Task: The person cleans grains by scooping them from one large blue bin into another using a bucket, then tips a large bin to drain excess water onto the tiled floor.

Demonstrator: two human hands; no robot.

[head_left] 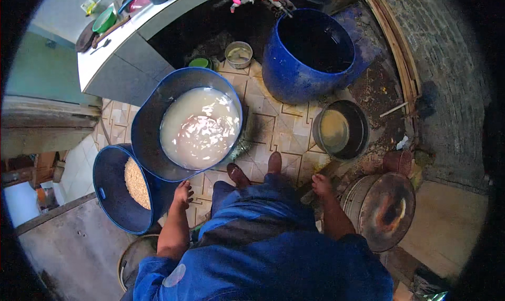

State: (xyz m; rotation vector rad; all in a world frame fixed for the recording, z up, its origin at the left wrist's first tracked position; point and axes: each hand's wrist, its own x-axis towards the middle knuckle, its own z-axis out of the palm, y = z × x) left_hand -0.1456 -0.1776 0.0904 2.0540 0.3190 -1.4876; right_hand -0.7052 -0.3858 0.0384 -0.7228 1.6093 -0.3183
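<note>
My left hand (183, 194) hangs beside the near rim of a large blue tub (147, 135), its fingers loosely apart and nothing in them. Cloudy whitish liquid (202, 127) fills much of that tub and glints in the light. Left of the hand, a second blue tub (113, 198) leans tilted, with pale beige grains or beans (138, 184) inside. On the other side, my right hand (322, 185) is held out empty, fingers loosely spread, near a round metal vessel with a scorched brown top (388, 211).
A tall blue barrel (300, 74) of dark water stands at the far side under a tap. A dark basin (357, 130), a small metal pot (238, 64) and a green container (200, 63) sit on the tiled floor. A white counter (123, 40) holds bowls and utensils.
</note>
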